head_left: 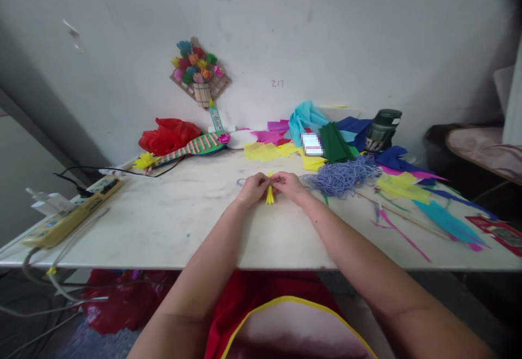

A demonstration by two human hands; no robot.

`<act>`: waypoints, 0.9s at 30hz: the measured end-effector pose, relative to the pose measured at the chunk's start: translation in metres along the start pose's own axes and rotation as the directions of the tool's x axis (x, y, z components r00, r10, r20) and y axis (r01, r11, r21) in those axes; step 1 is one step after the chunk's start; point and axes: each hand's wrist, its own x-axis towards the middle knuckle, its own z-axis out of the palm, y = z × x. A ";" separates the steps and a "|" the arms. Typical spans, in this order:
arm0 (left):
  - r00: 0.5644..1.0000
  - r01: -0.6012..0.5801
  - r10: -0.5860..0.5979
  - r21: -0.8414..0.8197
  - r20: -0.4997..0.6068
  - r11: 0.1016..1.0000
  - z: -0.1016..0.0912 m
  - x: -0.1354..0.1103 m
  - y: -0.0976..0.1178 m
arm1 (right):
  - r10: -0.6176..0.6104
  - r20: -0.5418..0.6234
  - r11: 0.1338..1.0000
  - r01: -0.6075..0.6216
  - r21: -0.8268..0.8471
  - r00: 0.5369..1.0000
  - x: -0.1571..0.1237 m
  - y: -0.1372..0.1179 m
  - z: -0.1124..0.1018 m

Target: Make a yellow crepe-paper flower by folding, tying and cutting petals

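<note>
Both hands meet over the middle of the table, pinching a narrow bundle of pleated yellow paper point(269, 196). My left hand point(253, 187) grips its left side with thumb and fingers closed. From the other side, my right hand point(287, 185) also has its fingertips closed at the bundle's middle. The paper's lower end fans out slightly below the fingers, and a bit of its top shows above them. A loop of purple cord point(241, 182) sticks out beside my left hand; whether cord runs between the fingers is hidden.
Right of my hands lies a tangled heap of purple cord point(345, 177). Behind it are green paper point(336, 144), a phone point(312, 144) and a dark jar point(383, 129). A decorated green craft piece point(199, 146) lies back left; a power strip point(73, 215) sits at the left edge.
</note>
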 end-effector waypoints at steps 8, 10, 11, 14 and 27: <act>0.999 -0.004 0.006 -0.063 0.036 0.998 -0.001 0.000 -0.001 | 0.053 -0.008 0.996 -0.053 -0.073 0.999 -0.001 -0.003 -0.001; 0.999 -0.004 0.007 -0.069 0.042 0.998 -0.001 0.000 -0.002 | 0.067 -0.007 0.994 -0.068 -0.086 0.998 -0.002 -0.003 -0.002; 0.999 -0.007 0.010 -0.065 0.046 0.998 -0.002 0.000 -0.003 | 0.075 -0.008 0.993 -0.075 -0.090 0.997 -0.002 -0.004 -0.002; 0.998 -0.014 0.017 -0.048 0.061 0.999 -0.002 0.001 -0.006 | 0.088 -0.003 0.991 -0.087 -0.103 0.996 -0.002 -0.004 -0.003; 0.992 -0.013 0.023 -0.078 0.127 0.997 -0.003 0.000 -0.004 | 0.035 -0.057 0.997 -0.039 -0.061 0.998 -0.002 -0.001 0.001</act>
